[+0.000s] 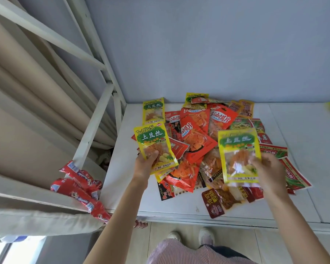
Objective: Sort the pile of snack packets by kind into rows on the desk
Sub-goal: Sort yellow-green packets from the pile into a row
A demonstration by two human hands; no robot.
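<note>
Snack packets (198,141) piled on desk (122,168), each hand's fingers clamped on a yellow packet: left hand (144,164), right hand (268,170)

White worktop (179,202), set against a wall: heap of snack packets (200,141), mostly red and orange, overlapping. Left hand (146,164): gripping one yellow packet (154,147) by its lower edge, above the heap's left side. Right hand (269,168): gripping a second yellow packet (239,155), same kind. Third yellow packet (153,110): flat, far left of the heap. Red sachets (80,185): on the ledge left of the worktop
</note>
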